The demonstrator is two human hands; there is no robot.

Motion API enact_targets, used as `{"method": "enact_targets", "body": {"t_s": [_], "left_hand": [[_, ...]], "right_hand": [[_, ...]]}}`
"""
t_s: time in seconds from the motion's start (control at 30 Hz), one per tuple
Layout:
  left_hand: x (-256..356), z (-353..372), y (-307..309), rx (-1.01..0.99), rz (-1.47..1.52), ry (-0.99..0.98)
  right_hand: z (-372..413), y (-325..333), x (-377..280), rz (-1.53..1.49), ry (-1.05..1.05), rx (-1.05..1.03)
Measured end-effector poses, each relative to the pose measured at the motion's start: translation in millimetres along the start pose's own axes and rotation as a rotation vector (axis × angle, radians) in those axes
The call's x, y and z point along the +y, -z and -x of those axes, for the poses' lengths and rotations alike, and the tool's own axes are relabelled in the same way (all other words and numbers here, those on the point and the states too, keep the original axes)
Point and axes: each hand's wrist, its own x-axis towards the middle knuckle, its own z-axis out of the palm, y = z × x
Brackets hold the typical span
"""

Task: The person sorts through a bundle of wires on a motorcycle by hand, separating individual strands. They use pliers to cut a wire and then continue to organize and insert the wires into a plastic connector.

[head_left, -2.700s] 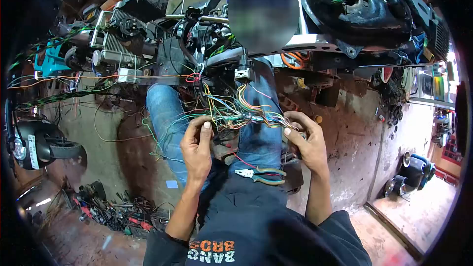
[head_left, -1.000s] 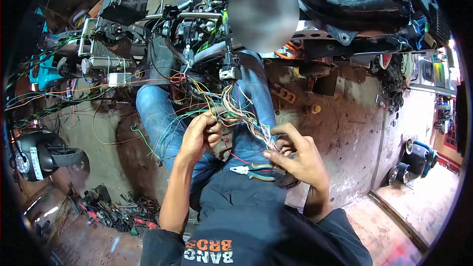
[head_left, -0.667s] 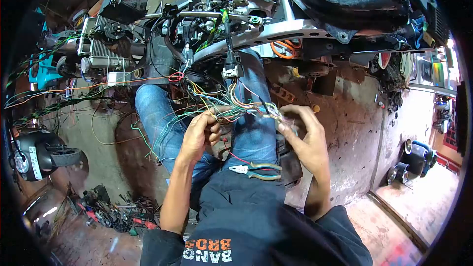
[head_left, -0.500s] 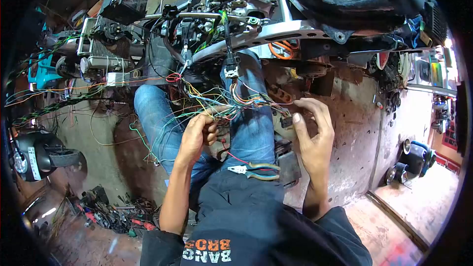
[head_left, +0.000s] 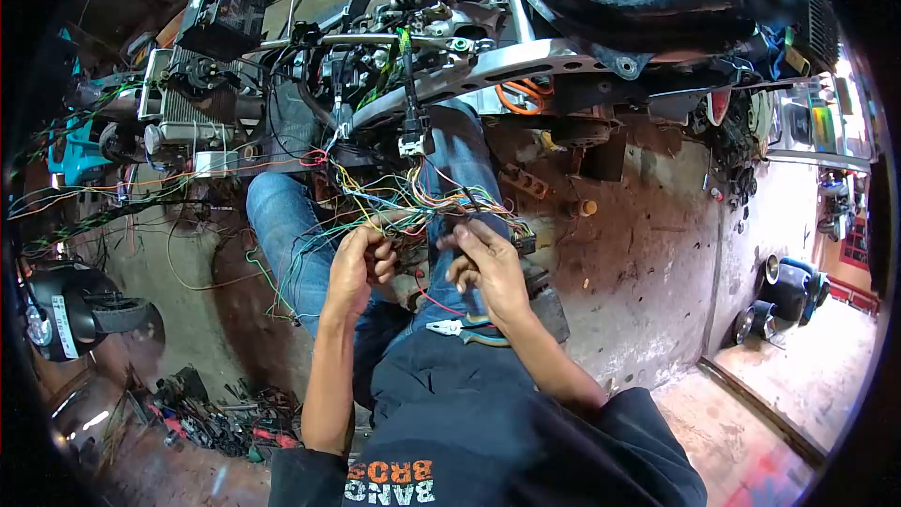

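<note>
A wiring harness (head_left: 436,195) of many coloured wires stretches over my knees. My left hand (head_left: 355,268) is closed, thumb and forefinger pinching wires of the bundle, its other fingers curled. Close by on the right, my right hand (head_left: 490,272) has its fingers curled, with the thumb and forefinger at the lower side of the bundle; what they grip is hidden. A white connector (head_left: 411,146) hangs above the bundle on a dark cable. At the right end of the wires sits a dark connector (head_left: 526,242). Pliers (head_left: 460,328) with blue-and-tan handles lie on my lap.
A motorcycle frame (head_left: 554,52) with its engine parts spans the space ahead. A battery (head_left: 225,9) stands at upper left. A pile of wires and parts (head_left: 225,413) lies on the floor at lower left. An orange cable (head_left: 526,94) hangs behind the frame.
My right hand has moved left from the dark connector end toward my left hand, and its fingers have curled in. The left hand stays on the wires. The view has shifted slightly.
</note>
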Motion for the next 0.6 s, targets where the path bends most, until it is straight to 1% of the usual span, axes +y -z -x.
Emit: {"method": "enact_targets", "body": {"t_s": [0.07, 0.2, 0.27, 0.37, 0.43, 0.47, 0.5, 0.6], "left_hand": [[1.7, 1.5, 1.1, 0.024, 0.003, 0.025], [1.3, -0.5, 6.8, -0.036, 0.082, 0.022], [0.3, -1.2, 8.8, -0.050, 0.122, 0.032], [-3.4, -3.4, 11.9, -0.050, 0.126, 0.046], [-2.3, -3.2, 11.5, -0.031, 0.153, 0.075], [-2.0, -3.0, 12.3, -0.058, 0.165, 0.072], [0.0, -1.9, 11.6, -0.084, 0.176, 0.068], [5.4, 1.2, 10.7, -0.103, 0.245, 0.069]], "right_hand": [[-3.8, -7.5, 3.6, -0.127, 0.014, 0.043], [-8.1, -17.5, 5.8, -0.324, -0.001, 0.096], [-7.9, -19.6, 4.3, -0.335, -0.013, 0.129], [-13.7, -18.8, 12.4, -0.442, 0.010, 0.124], [-13.3, -19.4, 16.8, -0.502, 0.070, 0.104], [-13.2, -20.5, 18.0, -0.531, 0.099, 0.093], [-9.8, -26.5, 12.2, -0.524, 0.094, 0.120], [-5.8, -25.8, 5.0, -0.453, 0.059, 0.045]]}}
